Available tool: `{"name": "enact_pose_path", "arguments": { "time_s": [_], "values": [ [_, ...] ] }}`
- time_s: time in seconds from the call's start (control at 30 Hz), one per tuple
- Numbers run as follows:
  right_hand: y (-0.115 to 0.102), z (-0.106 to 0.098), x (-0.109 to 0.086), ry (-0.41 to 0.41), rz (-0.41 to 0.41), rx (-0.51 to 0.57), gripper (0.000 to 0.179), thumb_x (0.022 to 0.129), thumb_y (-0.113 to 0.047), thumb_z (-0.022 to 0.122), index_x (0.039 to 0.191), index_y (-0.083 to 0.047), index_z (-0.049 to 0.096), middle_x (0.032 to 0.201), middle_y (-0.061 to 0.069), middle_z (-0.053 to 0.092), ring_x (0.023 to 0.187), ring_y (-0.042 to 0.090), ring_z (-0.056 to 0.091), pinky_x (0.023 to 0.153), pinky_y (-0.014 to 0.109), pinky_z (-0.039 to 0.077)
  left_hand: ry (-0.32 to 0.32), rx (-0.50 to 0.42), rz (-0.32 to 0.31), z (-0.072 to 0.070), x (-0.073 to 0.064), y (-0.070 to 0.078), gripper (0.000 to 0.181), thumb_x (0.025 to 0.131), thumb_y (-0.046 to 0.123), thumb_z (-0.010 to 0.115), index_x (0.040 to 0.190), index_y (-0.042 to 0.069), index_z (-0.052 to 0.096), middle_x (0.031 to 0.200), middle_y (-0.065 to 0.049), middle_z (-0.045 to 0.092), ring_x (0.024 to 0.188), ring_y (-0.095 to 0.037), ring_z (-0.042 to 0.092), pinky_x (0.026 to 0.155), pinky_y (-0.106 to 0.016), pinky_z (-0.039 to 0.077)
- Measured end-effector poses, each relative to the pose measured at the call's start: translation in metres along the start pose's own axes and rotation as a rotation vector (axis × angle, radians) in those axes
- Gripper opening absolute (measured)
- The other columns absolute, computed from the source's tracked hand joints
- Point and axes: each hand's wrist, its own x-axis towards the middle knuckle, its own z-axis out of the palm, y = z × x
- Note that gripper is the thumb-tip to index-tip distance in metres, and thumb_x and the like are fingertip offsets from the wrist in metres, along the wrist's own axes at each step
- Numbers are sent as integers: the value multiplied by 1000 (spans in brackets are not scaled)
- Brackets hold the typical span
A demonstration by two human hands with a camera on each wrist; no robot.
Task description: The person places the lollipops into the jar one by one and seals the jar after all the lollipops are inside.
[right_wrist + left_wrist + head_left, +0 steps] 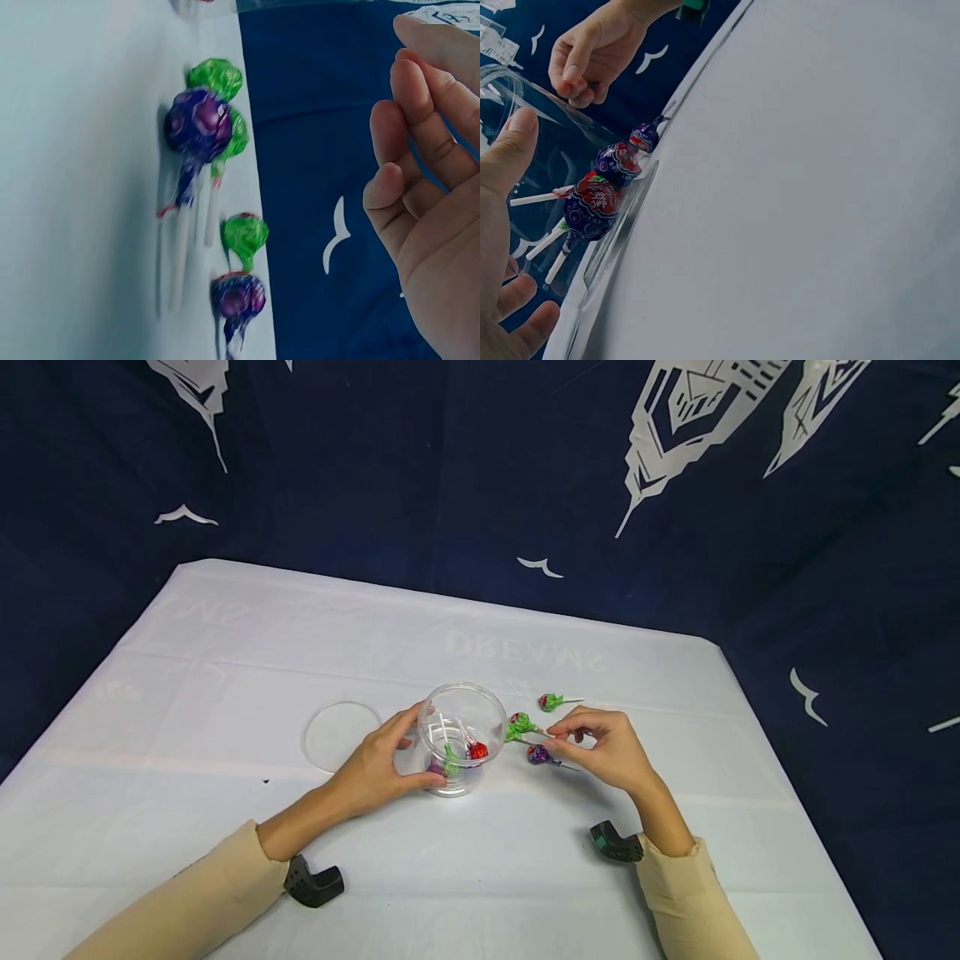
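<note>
My left hand point(381, 766) grips a clear plastic jar point(462, 699) round its side, with the thumb near its base and fingers on the far side. Inside lie several wrapped lollipops, among them a red one point(477, 750) and purple ones point(592, 210). Just right of the jar, my right hand point(600, 745) hovers above the loose lollipops, fingers bent, thumb and index fingertips close together with nothing seen between them. Beneath it are green lollipops point(519, 725) and a purple lollipop point(538, 754). Another green lollipop point(551, 702) lies farther back.
A clear round lid point(306, 739) lies flat left of the jar. White cloth covers the table point(480, 877), and a dark blue curtain point(420, 485) with white prints hangs behind it. A small dark speck point(266, 781) sits on the cloth at left.
</note>
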Motion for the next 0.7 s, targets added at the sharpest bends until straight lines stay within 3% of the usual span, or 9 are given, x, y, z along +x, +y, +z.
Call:
{"name": "enact_pose_path", "arguments": {
  "time_s": [0.27,0.4,0.7],
  "values": [
    [11,-4,-9,14,15,-3,16,72,21,75,81,9,71,71,12,64,67,7,52,54,35,42,0,-11,6,0,1,0,100,73,30,89,153,7,33,142,-14,49,116,-30,58,95,-40,54],
    [16,-6,-13,9,18,4,15,72,23,73,81,10,70,70,12,63,66,7,52,54,28,42,0,-20,3,-1,1,0,100,73,29,89,153,6,33,141,-14,50,120,-28,55,95,-40,53],
    [20,-7,-19,-20,118,-18,11,75,16,76,83,10,72,70,9,64,65,12,52,56,21,43,-1,-25,9,-1,1,0,100,74,30,89,153,6,33,141,-14,50,121,-28,54,96,-40,53]
  ]
}}
